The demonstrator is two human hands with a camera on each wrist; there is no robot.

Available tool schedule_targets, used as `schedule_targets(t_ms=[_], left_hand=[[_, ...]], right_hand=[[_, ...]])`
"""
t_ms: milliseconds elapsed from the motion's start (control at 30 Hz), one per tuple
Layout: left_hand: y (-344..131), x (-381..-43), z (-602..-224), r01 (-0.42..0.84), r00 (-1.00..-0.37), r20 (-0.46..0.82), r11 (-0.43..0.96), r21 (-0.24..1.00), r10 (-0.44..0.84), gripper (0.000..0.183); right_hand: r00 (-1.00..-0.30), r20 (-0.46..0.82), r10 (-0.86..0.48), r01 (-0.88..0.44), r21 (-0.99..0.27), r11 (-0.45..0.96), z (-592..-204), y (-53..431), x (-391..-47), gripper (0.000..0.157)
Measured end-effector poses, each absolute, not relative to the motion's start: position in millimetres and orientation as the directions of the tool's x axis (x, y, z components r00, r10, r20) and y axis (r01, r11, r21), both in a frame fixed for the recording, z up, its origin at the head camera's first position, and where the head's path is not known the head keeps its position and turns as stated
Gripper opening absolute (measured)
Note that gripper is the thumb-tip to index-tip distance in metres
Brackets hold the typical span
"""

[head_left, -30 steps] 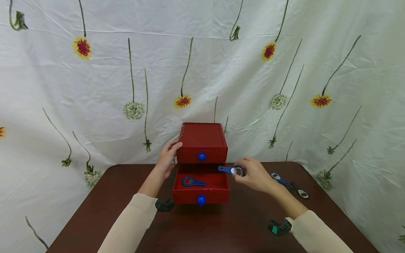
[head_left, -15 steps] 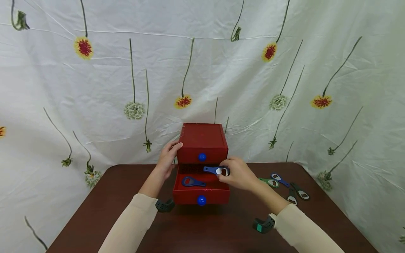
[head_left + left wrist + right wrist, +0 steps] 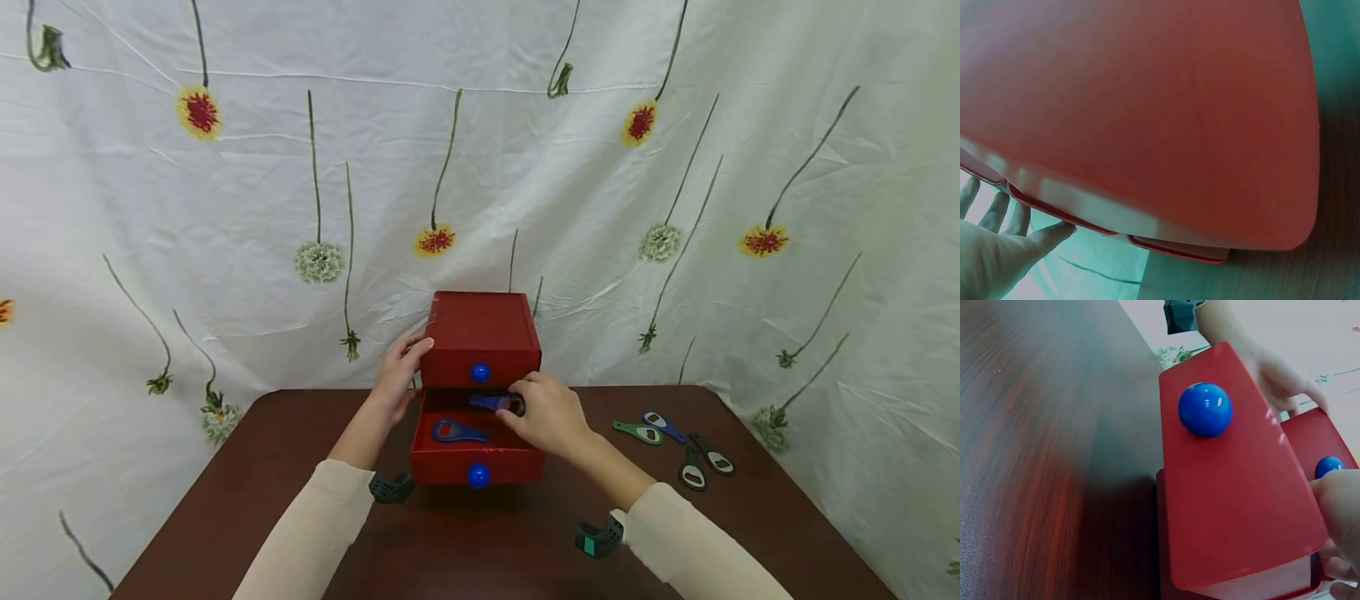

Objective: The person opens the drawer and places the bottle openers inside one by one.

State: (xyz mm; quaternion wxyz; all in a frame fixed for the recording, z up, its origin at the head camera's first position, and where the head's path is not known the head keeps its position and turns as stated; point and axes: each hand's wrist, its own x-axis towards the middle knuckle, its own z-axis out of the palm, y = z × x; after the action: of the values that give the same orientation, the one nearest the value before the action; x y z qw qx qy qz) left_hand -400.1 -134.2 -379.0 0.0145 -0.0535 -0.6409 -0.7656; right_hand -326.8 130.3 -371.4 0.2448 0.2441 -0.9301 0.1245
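Observation:
A small red two-drawer box stands on the table, its lower drawer pulled out. My left hand rests against the box's left side, fingers and thumb fairly straight; the left wrist view shows the fingers along its edge. Over the right part of the open drawer, my right hand pinches a blue bottle opener by its round end, the handle pointing left. Another blue bottle opener lies inside that drawer. In the right wrist view, the drawer front hides what the right hand holds.
On the table's right lie a green bottle opener, a blue one and two black ones, one of them the black opener. A blue knob sticks out from the drawer front. A flowered cloth hangs behind the table.
My right hand has moved left with the blue bottle opener, from beside the drawer to inside it, uncovering the openers on the right. The left hand has stayed in place.

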Motion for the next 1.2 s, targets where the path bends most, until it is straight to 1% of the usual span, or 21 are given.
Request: schedule_targets(t_ms=[100, 200, 333, 500, 667, 967, 1200], left_hand=[[-134, -399, -379, 0.089, -0.994, 0.098, -0.173, 0.981, 0.047, 0.064], [-135, -399, -379, 0.087, -0.994, 0.096, -0.180, 0.980, 0.045, 0.063], [-135, -399, -378, 0.086, -0.995, 0.095, -0.187, 0.979, 0.041, 0.062], [-134, -398, -378, 0.080, -0.995, 0.089, -0.179, 0.981, 0.045, 0.063], [-134, -398, -377, 0.077, -0.995, 0.085, -0.175, 0.982, 0.044, 0.061], [-134, -398, -375, 0.074, -0.996, 0.081, -0.172, 0.982, 0.034, 0.060], [-132, -397, -375, 0.076, -0.996, 0.084, -0.185, 0.980, 0.032, 0.060]], right_hand=[[-0.747, 0.542, -0.386, -0.509, -0.091, 0.856, -374, 131, -327, 0.042], [-0.736, 0.551, -0.394, -0.527, -0.101, 0.844, -375, 133, -327, 0.039], [-0.748, 0.538, -0.387, -0.533, -0.140, 0.835, -375, 138, -326, 0.034], [-0.772, 0.520, -0.365, -0.521, -0.190, 0.832, -374, 147, -325, 0.032], [-0.781, 0.519, -0.346, -0.518, -0.230, 0.824, -373, 158, -324, 0.031], [-0.774, 0.537, -0.336, -0.529, -0.257, 0.809, -378, 181, -326, 0.031], [-0.803, 0.513, -0.304, -0.488, -0.272, 0.829, -378, 205, -323, 0.033]])
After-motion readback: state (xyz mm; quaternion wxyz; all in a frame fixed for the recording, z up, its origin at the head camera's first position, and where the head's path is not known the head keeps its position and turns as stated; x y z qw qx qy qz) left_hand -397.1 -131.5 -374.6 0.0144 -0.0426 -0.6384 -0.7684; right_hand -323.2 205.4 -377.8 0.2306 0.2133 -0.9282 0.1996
